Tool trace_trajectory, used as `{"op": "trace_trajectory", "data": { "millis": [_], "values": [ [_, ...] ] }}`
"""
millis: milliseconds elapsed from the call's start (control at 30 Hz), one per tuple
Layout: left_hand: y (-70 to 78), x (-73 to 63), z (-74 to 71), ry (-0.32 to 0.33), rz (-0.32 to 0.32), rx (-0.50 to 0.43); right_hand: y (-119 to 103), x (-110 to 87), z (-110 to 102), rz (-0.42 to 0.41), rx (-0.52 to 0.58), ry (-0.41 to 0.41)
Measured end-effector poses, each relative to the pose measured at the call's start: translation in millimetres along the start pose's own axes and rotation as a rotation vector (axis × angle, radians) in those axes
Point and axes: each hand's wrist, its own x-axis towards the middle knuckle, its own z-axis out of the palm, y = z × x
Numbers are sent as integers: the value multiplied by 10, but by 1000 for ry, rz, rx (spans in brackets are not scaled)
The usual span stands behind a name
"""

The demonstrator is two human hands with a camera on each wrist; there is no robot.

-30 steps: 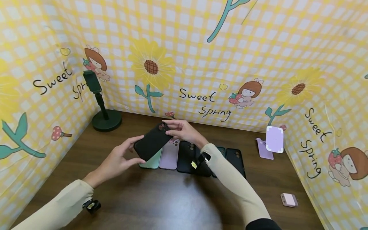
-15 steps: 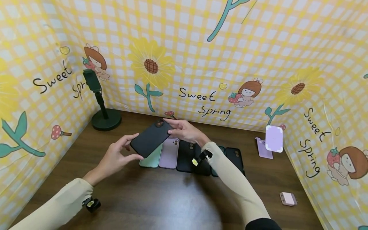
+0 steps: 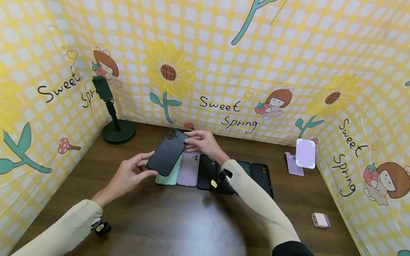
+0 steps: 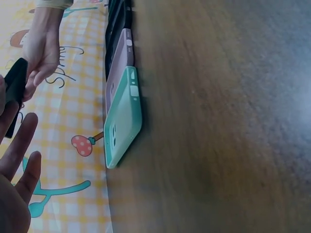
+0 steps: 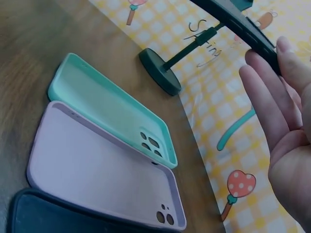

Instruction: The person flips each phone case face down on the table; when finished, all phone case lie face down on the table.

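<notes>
A black phone case point(image 3: 168, 153) is held up over the row of cases, its back with the camera cut-out turned toward the head camera. My left hand point(image 3: 132, 172) pinches its lower left end between thumb and fingers. At the upper right edge my right hand point(image 3: 205, 144) grips it with thumb and fingertips. Underneath lie a mint green phone case point(image 5: 112, 109) and a lilac phone case point(image 5: 102, 165), hollow side up and side by side. A black phone case point(image 3: 205, 174) comes right after the lilac one. In the left wrist view only part of the held case shows.
Further right in the row lie a dark green case point(image 3: 245, 168) and another black case point(image 3: 262, 177), partly behind the right sleeve. A dark green stand point(image 3: 118, 131) stands back left. A lilac stand point(image 3: 305, 153) and a white plug charger point(image 3: 320, 220) are at the right. Patterned cloth surrounds the table.
The black case has turned to a steeper angle, its camera end shifting left and up, with its back tilted more toward the head camera. Both hands keep hold of it.
</notes>
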Motion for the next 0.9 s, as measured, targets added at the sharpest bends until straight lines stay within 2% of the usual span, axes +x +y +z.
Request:
{"op": "trace_trajectory", "data": {
  "millis": [100, 300, 467, 700, 767, 900],
  "values": [
    [-23, -35, -3, -36, 7, 31, 18, 29, 52, -22, -11, 22],
    [-70, -86, -14, -59, 13, 77, 36, 61, 111, -25, -54, 48],
    [-91, -109, -27, -69, -14, 90, 25, 71, 103, 5, -119, -6],
    [-115, -155, -51, -39, -22, 199, 38, 123, 113, 14, -153, -83],
    [-132, -166, -55, -33, -49, 195, 54, 152, 127, 4, -220, -91],
    [-176, -196, -71, -47, -129, 144, 78, 221, 157, -28, -428, -119]
  ]
}}
